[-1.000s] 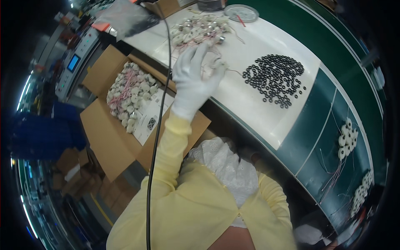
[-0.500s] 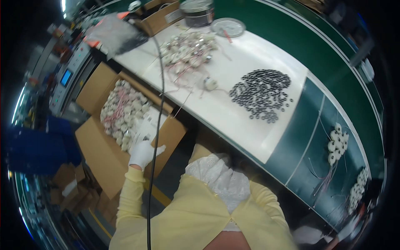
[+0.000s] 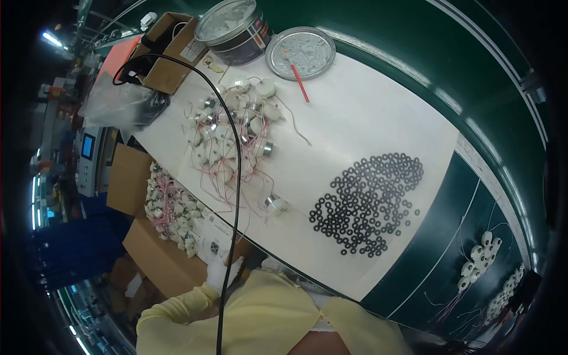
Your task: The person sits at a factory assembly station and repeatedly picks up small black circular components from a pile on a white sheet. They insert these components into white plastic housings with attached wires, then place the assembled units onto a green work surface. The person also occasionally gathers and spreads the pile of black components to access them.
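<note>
My left hand, in a white glove, is at the near side of an open cardboard box. Its thumb stands apart from the other fingers, which reach toward a white printed sheet at the box's right side. Nothing shows clearly gripped in it, and the black cable crosses in front of the hand. Inside the box lies a heap of small white round parts with pink wires. My right hand is not in view.
On the white worktop lie more white wired parts, one loose part and black rings. A bucket, its round lid, a red stick and a small carton stand behind. A black cable hangs across.
The view has shifted, so the worktop looks nearer and the box lower. My left hand stays by the sheet and box. A gloved hand at the lower right no longer shows.
</note>
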Tool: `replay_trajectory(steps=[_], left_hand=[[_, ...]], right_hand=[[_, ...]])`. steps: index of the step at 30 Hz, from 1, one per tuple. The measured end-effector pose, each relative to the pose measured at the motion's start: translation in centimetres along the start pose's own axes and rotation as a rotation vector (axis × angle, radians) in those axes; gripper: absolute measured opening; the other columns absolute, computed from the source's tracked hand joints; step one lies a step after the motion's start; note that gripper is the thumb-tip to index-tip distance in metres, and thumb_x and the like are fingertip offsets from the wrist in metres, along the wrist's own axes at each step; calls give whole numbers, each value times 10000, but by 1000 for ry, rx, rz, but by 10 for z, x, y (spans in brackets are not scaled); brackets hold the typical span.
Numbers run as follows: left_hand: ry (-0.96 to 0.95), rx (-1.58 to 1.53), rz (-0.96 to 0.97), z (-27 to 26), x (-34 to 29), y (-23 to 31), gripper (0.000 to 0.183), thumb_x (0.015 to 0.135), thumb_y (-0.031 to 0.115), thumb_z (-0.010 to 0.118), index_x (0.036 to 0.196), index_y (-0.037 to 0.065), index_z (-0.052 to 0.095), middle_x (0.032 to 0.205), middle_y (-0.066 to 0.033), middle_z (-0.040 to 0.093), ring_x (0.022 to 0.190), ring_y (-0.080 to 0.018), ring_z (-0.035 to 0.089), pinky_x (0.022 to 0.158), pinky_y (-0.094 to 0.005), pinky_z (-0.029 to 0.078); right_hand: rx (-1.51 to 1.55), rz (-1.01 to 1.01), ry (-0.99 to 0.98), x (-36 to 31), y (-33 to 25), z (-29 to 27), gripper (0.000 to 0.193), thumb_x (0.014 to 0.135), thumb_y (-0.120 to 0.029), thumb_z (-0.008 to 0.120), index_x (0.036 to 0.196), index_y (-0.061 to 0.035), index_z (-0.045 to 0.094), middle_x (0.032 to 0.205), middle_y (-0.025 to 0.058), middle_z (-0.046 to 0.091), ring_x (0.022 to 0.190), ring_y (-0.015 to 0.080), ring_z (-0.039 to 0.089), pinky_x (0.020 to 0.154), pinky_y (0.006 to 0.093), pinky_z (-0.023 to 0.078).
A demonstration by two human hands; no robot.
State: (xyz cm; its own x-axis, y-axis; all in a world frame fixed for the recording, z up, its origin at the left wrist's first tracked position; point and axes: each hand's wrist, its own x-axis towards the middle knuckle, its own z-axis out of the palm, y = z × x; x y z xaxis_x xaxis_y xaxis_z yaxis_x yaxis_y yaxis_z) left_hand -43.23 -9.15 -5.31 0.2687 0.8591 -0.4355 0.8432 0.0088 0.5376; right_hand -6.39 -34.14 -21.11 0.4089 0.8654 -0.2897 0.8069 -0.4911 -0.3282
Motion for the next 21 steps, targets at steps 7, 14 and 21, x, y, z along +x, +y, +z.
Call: replay_trajectory(steps=[7,14,21], left_hand=[[-145,10,-174,7,-2,-49,321,920,276,737,1221,163,726,1056,-138,724,914,-323,695,797,-397,545],[-142,152,-137,14,1,-126,379,914,320,736,1258,164,703,1066,-168,718,926,-332,695,805,-404,539],[-67,44,-38,2,44,-113,388,911,322,738,1256,150,697,1069,-178,715,931,-341,693,808,-408,537]], right_hand=[[-5,46,-31,-22,5,-43,272,999,-175,496,1178,-102,687,1122,200,699,918,371,711,752,517,573],[-4,49,29,-6,-15,-23,271,1003,-178,491,1171,-101,689,1123,205,698,920,372,712,754,521,574],[-11,77,166,48,-57,35,271,1006,-182,486,1163,-99,691,1124,209,698,923,373,712,756,525,575]])
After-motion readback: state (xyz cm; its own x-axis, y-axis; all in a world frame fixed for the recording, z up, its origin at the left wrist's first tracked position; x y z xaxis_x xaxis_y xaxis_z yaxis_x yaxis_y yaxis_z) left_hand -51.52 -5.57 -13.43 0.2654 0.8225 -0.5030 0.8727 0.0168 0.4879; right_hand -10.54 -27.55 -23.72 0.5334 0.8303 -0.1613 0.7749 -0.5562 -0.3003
